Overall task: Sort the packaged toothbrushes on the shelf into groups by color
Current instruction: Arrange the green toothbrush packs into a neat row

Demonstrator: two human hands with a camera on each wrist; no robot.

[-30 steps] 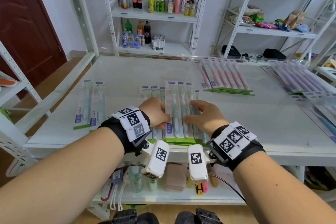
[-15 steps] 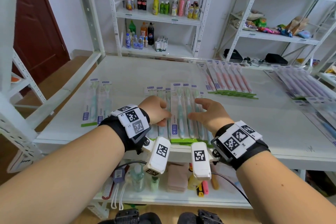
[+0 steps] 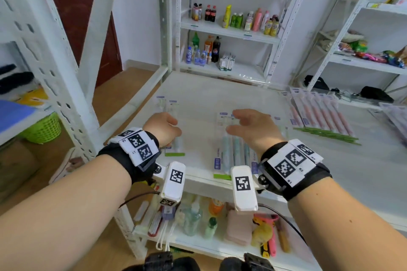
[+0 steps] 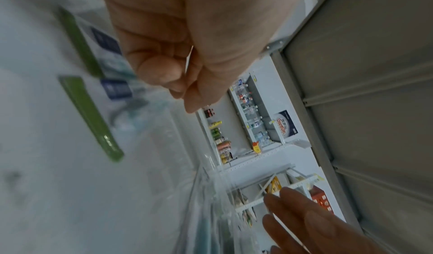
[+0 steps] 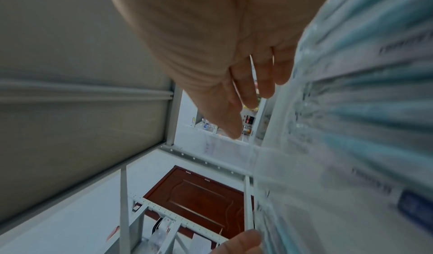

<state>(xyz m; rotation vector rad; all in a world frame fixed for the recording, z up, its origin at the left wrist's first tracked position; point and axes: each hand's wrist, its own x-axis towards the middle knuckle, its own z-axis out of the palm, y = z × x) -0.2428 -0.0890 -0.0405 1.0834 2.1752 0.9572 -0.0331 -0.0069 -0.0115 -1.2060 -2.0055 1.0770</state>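
Note:
Teal packaged toothbrushes [image 3: 229, 156] lie side by side near the shelf's front edge. My right hand [image 3: 246, 125] hovers over them with its fingers straight and spread; the right wrist view shows that hand [image 5: 234, 91] beside the blurred teal packs [image 5: 374, 109]. Two more teal packs [image 3: 176, 146] lie apart to the left. Over these sits my left hand [image 3: 169, 130], its fingers curled; in the left wrist view the fist [image 4: 168, 54] shows nothing in it, above the two green-ended packs [image 4: 112, 89]. A pink group [image 3: 319, 116] and a purple group [image 3: 396, 116] lie to the right.
The white shelf board [image 3: 220, 94] runs back to a second rack of bottles [image 3: 242, 20]. A perforated upright post [image 3: 63, 72] stands close on the left, a green basket [image 3: 41, 130] beyond it. Bottles and small goods [image 3: 198, 222] fill the shelf below.
My left hand has left the central teal group and gone left to the two separate packs. My right hand has lifted and spread its fingers. The head view has swung left.

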